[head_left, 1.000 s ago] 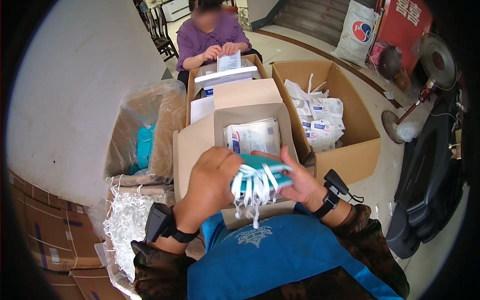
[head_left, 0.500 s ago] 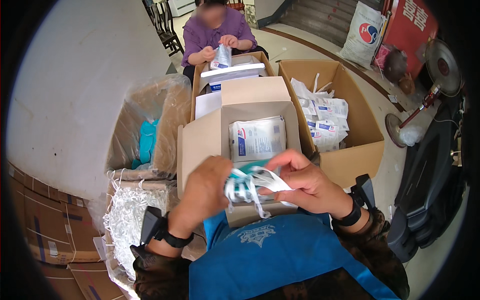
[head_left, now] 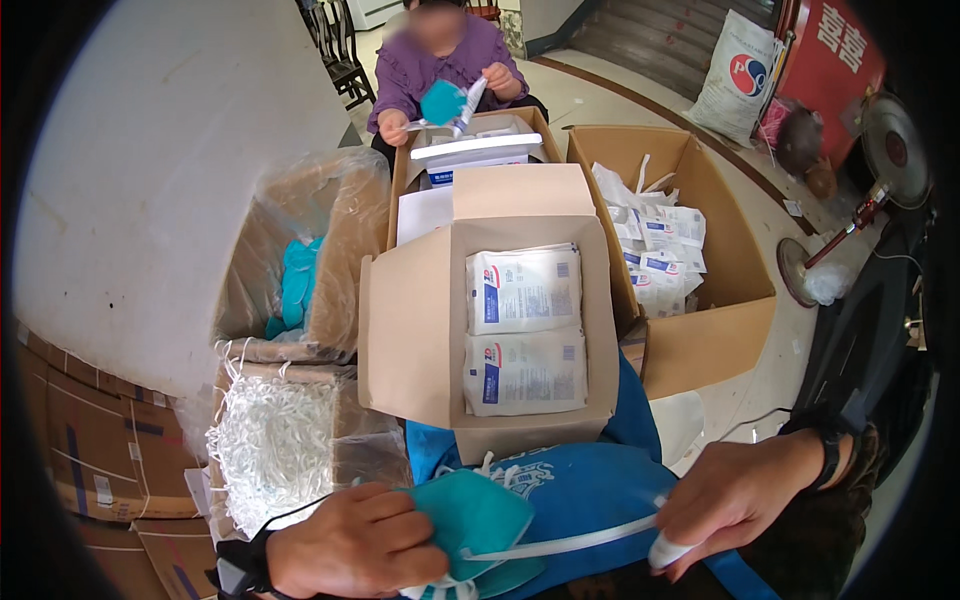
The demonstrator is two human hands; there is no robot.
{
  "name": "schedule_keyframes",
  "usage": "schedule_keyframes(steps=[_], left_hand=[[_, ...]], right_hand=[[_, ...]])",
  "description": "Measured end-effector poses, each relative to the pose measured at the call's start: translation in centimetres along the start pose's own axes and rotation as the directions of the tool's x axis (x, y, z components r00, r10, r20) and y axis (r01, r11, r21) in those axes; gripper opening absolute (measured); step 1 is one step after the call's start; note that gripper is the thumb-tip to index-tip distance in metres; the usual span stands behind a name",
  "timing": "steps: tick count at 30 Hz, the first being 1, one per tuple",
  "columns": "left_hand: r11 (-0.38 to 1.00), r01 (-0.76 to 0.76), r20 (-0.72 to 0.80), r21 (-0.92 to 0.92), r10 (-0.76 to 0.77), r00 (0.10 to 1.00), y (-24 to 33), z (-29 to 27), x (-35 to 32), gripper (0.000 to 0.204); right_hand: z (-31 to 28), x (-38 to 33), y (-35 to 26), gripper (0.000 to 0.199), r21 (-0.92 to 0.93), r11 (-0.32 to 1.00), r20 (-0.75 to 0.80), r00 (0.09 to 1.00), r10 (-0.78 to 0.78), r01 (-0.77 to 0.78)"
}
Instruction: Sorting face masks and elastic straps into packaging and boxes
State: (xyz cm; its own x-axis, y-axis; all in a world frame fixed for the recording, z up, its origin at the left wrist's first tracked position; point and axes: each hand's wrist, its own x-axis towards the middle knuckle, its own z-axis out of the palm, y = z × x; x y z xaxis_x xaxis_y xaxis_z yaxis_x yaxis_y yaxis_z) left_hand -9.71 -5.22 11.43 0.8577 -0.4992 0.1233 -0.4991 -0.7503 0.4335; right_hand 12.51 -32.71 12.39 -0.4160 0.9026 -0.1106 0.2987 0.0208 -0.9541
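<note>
A teal face mask point(head_left: 478, 505) is in my left hand point(head_left: 350, 545), whose fingers are closed on its left side, low in front of the blue apron point(head_left: 590, 490). More teal mask material and white straps show below it. One white elastic strap point(head_left: 575, 542) runs taut from the mask to my right hand point(head_left: 735, 490), which pinches its end. Something white covers a fingertip of that hand. Beyond my hands, an open carton point(head_left: 408, 325) holds flat white packets point(head_left: 525, 372) in two stacks.
Left stand a plastic-lined box point(head_left: 240, 305) with teal masks and a box of white straps point(head_left: 275, 440). A carton point(head_left: 720, 340) of packets stands right, near a fan point(head_left: 890, 150). Opposite sits a person in purple point(head_left: 450, 65) holding a teal mask and a packet.
My hands have come down from over the carton toward my lap. My right hand has moved right, stretching the strap. The other person now holds a teal mask beside the packet.
</note>
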Motion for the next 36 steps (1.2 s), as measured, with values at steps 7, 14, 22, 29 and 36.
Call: schedule_keyframes(steps=[7, 14, 22, 29, 36], left_hand=[[0.989, 0.112, -0.08, 0.099, -0.104, 0.991, -1.3, -0.6, -0.9, 0.02], [0.867, 0.183, -0.266, 0.463, -0.061, 0.962, -3.8, -0.3, 5.4, 0.024], [0.95, 0.085, -0.143, 0.299, -0.044, 0.989, -3.4, 0.0, 3.6, 0.023], [0.695, 0.564, -0.314, 0.445, -0.469, 0.826, -5.3, -0.9, -6.3, 0.031], [0.769, 0.458, -0.486, 0.447, -0.221, 0.846, -6.1, 0.7, 3.2, 0.038]], right_hand=[[-0.5, -1.4, 2.5, 0.023, 0.209, 0.977, -0.246, 0.969, 0.003, 0.05], [-3.6, 5.6, 8.8, 0.019, -0.375, 0.907, -0.627, 0.773, -0.094, -0.193], [-1.0, 2.4, 4.6, 0.029, -0.588, 0.803, -0.368, 0.916, -0.161, -0.095], [-1.0, -5.5, 5.5, 0.018, -0.087, 0.987, -0.607, 0.792, 0.057, -0.138], [-1.8, 6.8, 11.6, 0.026, 0.638, 0.747, -0.643, 0.661, 0.387, 0.184]])
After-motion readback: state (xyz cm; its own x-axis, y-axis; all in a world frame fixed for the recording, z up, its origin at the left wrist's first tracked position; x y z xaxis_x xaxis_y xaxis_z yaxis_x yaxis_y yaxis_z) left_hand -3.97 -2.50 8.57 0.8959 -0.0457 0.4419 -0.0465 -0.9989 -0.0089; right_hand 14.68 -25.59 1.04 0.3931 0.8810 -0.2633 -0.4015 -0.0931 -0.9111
